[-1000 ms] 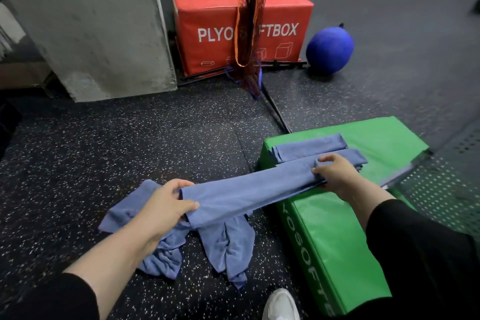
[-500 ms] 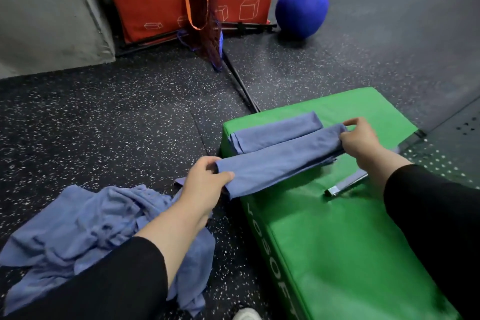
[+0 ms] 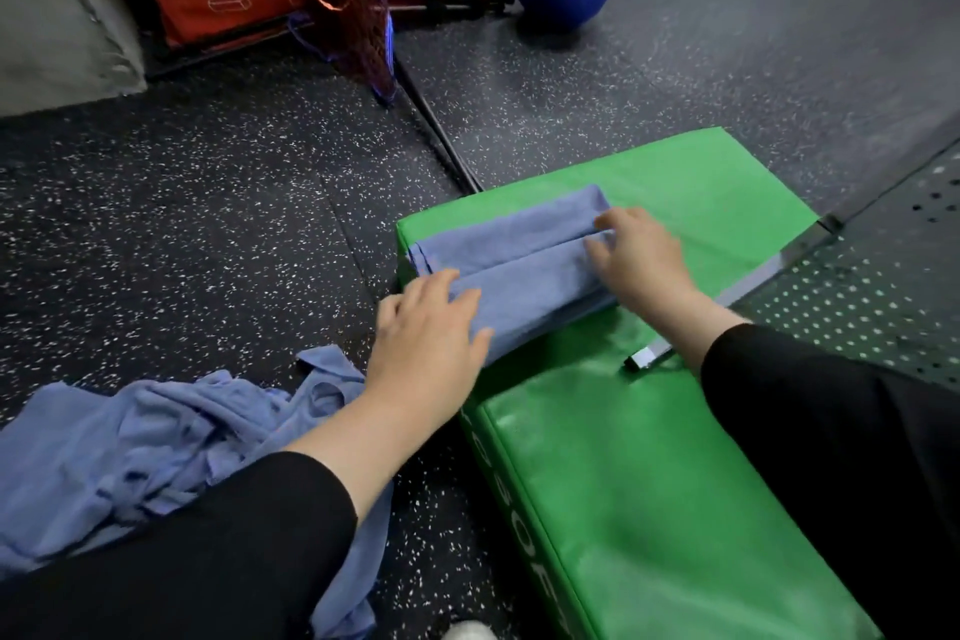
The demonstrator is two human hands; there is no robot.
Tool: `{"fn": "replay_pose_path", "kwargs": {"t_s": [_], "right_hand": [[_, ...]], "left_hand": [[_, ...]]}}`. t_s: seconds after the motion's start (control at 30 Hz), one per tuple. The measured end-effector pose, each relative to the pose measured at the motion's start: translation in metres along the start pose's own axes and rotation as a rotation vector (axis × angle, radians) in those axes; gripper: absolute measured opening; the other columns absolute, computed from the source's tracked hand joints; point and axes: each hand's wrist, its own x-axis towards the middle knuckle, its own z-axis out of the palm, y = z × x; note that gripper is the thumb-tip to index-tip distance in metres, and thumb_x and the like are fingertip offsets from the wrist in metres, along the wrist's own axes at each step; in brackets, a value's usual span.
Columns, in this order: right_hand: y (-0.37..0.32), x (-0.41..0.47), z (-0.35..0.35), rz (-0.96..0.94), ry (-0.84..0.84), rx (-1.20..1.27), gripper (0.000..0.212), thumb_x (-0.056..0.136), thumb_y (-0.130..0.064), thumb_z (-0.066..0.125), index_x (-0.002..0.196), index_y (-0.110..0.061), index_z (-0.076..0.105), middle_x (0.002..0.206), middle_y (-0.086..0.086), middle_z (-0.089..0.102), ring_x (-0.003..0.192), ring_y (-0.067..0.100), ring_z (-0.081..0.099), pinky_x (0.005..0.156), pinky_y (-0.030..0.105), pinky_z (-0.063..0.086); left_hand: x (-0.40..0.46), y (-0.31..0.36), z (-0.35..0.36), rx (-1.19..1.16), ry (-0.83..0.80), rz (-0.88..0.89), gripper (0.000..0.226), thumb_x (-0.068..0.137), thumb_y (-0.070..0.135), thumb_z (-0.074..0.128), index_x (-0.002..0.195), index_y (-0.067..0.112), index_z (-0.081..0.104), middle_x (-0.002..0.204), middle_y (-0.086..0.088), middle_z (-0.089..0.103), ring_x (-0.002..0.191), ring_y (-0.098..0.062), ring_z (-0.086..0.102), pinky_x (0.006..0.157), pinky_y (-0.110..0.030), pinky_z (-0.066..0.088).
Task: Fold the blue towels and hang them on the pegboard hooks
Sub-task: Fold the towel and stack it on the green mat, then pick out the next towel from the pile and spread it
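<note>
Pressing folded towels (image 3: 519, 270) on green box (image 3: 649, 483); side lettering partly legible.

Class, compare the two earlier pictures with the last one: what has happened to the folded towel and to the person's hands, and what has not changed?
The long folded towel, stretched between both hands earlier, now lies on the green box beside the first folded towel. The left hand and right hand have dropped their grip and press flat on it. The towel heap stays on the floor.

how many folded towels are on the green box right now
2: the far folded towel lies near the green box's far left corner; the near folded towel lies beside it, under both hands. More could be hidden beneath.
</note>
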Motion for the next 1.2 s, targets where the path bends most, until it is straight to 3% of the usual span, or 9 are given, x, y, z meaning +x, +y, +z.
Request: {"fn": "replay_pose_path", "kwargs": {"t_s": [0.1,0.17,0.37,0.5,0.63,0.77,0.93,1.1,1.2], "right_hand": [[-0.009,-0.018,0.015,-0.046,-0.051,-0.086,0.035,0.095,-0.042,0.057,0.12,-0.017,0.061,0.13,0.009,0.059,0.119,0.034,0.056,0.097,0.052,0.044],[-0.011,-0.023,0.016,-0.051,0.019,-0.055,0.038,0.095,-0.039,0.058,0.125,-0.016,0.06,0.133,0.008,0.058,0.122,0.033,0.054,0.101,0.054,0.041],[-0.081,-0.044,0.0,-0.31,0.136,0.124,0.028,0.095,-0.028,0.061,0.118,-0.012,0.066,0.127,0.009,0.063,0.115,0.036,0.058,0.089,0.05,0.049],[-0.181,-0.081,0.001,-0.59,-0.139,0.14,0.024,0.099,-0.032,0.055,0.114,-0.016,0.064,0.116,0.008,0.062,0.109,0.034,0.058,0.088,0.049,0.05],[-0.276,-0.123,0.023,-0.765,-0.528,-0.098,0.028,0.097,-0.032,0.054,0.117,-0.013,0.06,0.116,0.014,0.064,0.109,0.035,0.061,0.086,0.04,0.048],[-0.332,-0.159,0.063,-0.79,-0.736,-0.289,0.031,0.098,-0.029,0.05,0.12,-0.011,0.061,0.116,0.016,0.068,0.106,0.035,0.063,0.086,0.039,0.052],[-0.349,-0.192,0.135,-0.729,-0.786,-0.307,0.037,0.098,-0.015,0.053,0.134,-0.01,0.052,0.13,0.013,0.061,0.109,0.038,0.063,0.09,0.042,0.053],[-0.329,-0.209,0.201,-0.63,-0.764,-0.294,0.041,0.096,-0.011,0.052,0.136,-0.011,0.047,0.133,0.015,0.057,0.114,0.036,0.06,0.084,0.04,0.049],[-0.32,-0.214,0.224,-0.607,-0.712,-0.287,0.042,0.095,-0.005,0.046,0.136,-0.011,0.048,0.133,0.014,0.052,0.102,0.035,0.065,0.073,0.037,0.047]], "left_hand": [[-0.004,0.0,0.007,0.104,-0.211,0.062,0.051,0.102,0.052,0.045,0.145,0.025,0.048,0.164,-0.005,0.024,0.152,-0.023,0.015,0.121,-0.049,0.013],[-0.006,-0.001,0.005,0.088,-0.235,0.076,0.05,0.103,0.052,0.044,0.144,0.025,0.048,0.165,-0.004,0.022,0.153,-0.022,0.014,0.122,-0.047,0.012],[-0.03,-0.03,-0.037,-0.09,-0.057,-0.047,0.037,0.102,0.039,0.051,0.135,0.023,0.057,0.139,0.004,0.055,0.127,-0.023,0.051,0.104,-0.041,0.04],[-0.068,-0.091,-0.073,-0.106,-0.053,-0.205,0.036,0.103,0.036,0.05,0.134,0.019,0.058,0.132,-0.001,0.059,0.12,-0.026,0.055,0.1,-0.045,0.046],[-0.124,-0.172,-0.103,-0.029,-0.065,-0.379,0.032,0.102,0.033,0.051,0.127,0.017,0.06,0.123,-0.009,0.061,0.115,-0.033,0.058,0.092,-0.044,0.049],[-0.185,-0.24,-0.12,0.046,-0.173,-0.499,0.029,0.102,0.029,0.05,0.121,0.009,0.061,0.119,-0.015,0.063,0.111,-0.037,0.06,0.085,-0.045,0.049],[-0.234,-0.288,-0.109,0.032,-0.305,-0.566,0.034,0.103,0.031,0.049,0.124,0.007,0.061,0.127,-0.016,0.062,0.115,-0.035,0.058,0.091,-0.043,0.048],[-0.246,-0.301,-0.082,-0.011,-0.387,-0.524,0.031,0.103,0.029,0.048,0.128,0.014,0.06,0.13,-0.011,0.056,0.118,-0.035,0.057,0.092,-0.04,0.046],[-0.245,-0.304,-0.066,-0.018,-0.394,-0.515,0.035,0.103,0.031,0.049,0.131,0.012,0.057,0.135,-0.01,0.055,0.122,-0.034,0.055,0.096,-0.041,0.045]]}}
